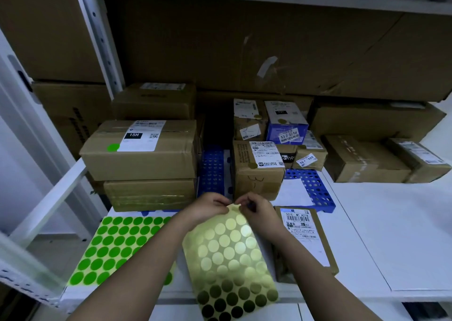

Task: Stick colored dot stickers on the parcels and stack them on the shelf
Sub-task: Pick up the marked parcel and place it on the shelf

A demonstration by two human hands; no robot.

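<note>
we see the left hand (208,207) and right hand (254,209) pinching the gold sticker sheet (230,254), apparently its top edge, near the shelf's (391,222) front edge.

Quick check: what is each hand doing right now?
Left hand: pinches the top edge of the gold sticker sheet.
Right hand: pinches the same top edge, apparently peeling a dot.
</note>
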